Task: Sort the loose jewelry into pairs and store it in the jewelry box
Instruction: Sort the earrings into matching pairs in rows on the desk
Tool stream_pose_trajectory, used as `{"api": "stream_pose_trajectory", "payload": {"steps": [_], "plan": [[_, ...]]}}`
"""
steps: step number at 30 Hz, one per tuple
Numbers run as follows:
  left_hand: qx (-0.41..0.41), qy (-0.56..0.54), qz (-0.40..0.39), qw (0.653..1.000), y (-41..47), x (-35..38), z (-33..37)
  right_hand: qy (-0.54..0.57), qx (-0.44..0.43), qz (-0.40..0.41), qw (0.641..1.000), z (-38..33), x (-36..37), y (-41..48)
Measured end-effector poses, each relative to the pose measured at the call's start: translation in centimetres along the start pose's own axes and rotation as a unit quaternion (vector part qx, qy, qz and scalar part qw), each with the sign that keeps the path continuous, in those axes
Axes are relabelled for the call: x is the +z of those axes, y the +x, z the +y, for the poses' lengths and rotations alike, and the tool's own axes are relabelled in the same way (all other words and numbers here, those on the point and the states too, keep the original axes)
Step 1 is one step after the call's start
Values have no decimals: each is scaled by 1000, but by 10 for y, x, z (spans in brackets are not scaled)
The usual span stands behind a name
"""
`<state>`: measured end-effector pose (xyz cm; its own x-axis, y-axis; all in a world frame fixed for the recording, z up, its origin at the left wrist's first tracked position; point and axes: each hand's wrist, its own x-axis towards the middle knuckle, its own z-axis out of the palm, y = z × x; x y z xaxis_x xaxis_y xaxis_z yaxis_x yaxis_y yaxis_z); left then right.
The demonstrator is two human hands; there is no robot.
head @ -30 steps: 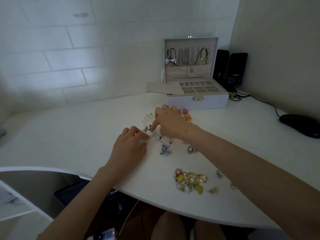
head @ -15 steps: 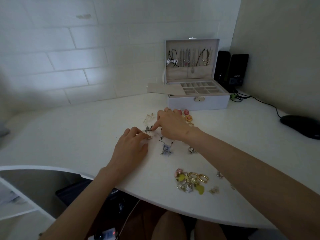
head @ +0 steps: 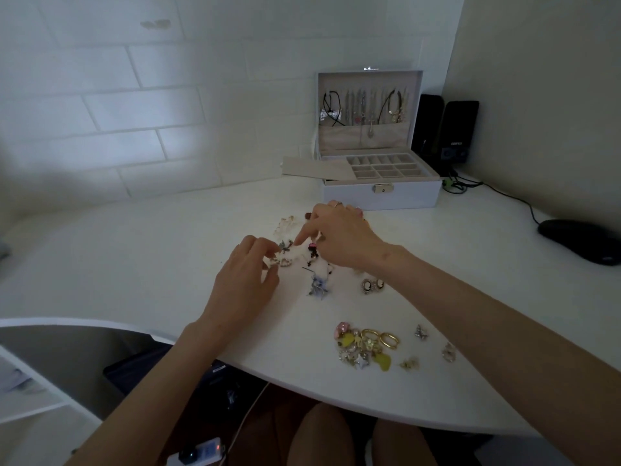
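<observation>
White desk [head: 151, 257] bears jewelry box [head: 381, 196], loose jewelry [head: 368, 346], two speakers [head: 458, 129].

home desk corner, white brick wall [head: 134, 105], PC speakers [head: 447, 132], mouse [head: 578, 240]

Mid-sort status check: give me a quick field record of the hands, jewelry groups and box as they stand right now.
left hand: fingertips at the pearly earrings; grip unclear
right hand: index finger extended down among small pieces
jewelry box: open at the back of the table; necklaces hang in the lid
near pile: gold hoops and yellow hearts mixed together
cameo pair: side by side, apart from the piles
</observation>
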<state>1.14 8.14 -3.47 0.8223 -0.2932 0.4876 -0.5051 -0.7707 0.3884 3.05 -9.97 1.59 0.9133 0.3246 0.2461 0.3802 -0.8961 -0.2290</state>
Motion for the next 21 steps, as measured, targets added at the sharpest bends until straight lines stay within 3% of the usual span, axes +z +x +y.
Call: {"api": "stream_pose_trajectory", "payload": {"steps": [4, 10, 14, 21], "plan": [[8, -79, -13, 997, -6, -11, 23, 54, -5, 45, 998, 7, -10, -32], [72, -176, -149, 970, -17, -20, 59, 111, 6, 55, 992, 17, -28, -92], [89, -158, -223, 958, -18, -14, 69, 130, 30, 32, 991, 27, -34, -118], [38, -101, -316, 943, -21, -5, 82, 136, 80, -23, 987, 52, -46, -148]]}}
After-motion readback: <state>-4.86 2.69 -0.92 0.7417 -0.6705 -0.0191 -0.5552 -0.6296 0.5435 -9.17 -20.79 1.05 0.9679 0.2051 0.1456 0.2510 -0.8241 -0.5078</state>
